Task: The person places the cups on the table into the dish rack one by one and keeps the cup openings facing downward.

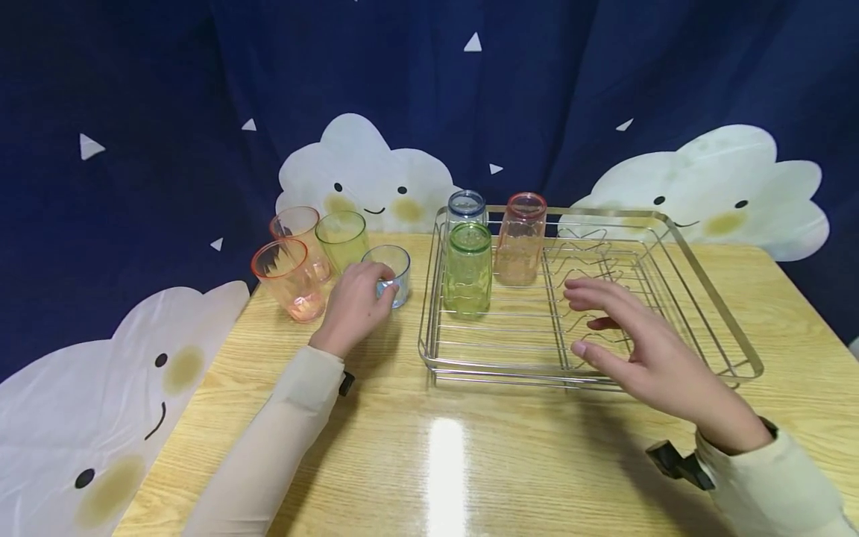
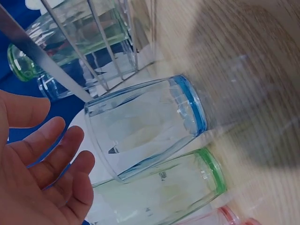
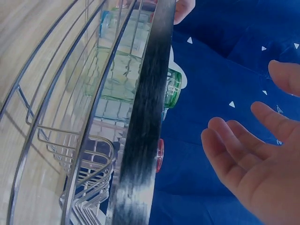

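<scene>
My left hand hovers at the rim of a blue-tinted drinking glass standing upright on the table. Its fingers are loosely bent; in the left wrist view they look apart from the glass. Behind that hand stand a green glass and two orange-red glasses, also upright. My right hand is held above the right half of a metal wire rack, fingers spread, holding nothing. Inside the rack's left part, a green glass, a blue glass and a red glass stand upside down.
The rack's raised wire sides and flat metal rim surround the glasses inside it. Wavy wire dividers run along its middle. Wooden tabletop extends in front. A dark blue curtain with cloud prints hangs behind.
</scene>
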The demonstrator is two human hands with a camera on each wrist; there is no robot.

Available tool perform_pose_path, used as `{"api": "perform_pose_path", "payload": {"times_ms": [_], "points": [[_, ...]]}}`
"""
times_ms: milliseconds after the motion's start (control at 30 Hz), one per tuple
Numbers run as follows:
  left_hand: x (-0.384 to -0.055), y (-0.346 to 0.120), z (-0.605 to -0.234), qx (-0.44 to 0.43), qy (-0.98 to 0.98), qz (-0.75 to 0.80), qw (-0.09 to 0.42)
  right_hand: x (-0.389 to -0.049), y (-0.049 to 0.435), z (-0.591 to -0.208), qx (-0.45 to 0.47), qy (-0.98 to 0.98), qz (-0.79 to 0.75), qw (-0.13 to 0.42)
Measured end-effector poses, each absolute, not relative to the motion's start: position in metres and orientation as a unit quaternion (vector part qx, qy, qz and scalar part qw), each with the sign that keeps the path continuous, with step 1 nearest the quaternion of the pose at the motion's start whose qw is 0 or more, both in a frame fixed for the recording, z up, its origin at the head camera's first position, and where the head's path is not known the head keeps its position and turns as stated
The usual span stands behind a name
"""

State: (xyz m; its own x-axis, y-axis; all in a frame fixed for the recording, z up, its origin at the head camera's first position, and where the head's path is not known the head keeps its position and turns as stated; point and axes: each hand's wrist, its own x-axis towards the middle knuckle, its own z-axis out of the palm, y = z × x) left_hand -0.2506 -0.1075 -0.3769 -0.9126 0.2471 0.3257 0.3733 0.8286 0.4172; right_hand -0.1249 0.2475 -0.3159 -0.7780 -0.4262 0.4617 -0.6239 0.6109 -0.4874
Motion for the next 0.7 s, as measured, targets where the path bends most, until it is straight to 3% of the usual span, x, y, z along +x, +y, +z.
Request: {"api": "perform_pose_path", "payload": {"times_ms": [700], "points": [[-0.263,-0.107,-0.389,-0.155,-0.954,-0.226,0.117,-0.122,0.251,-0.322,0.286,-0.887,0.332,0.143]]}}
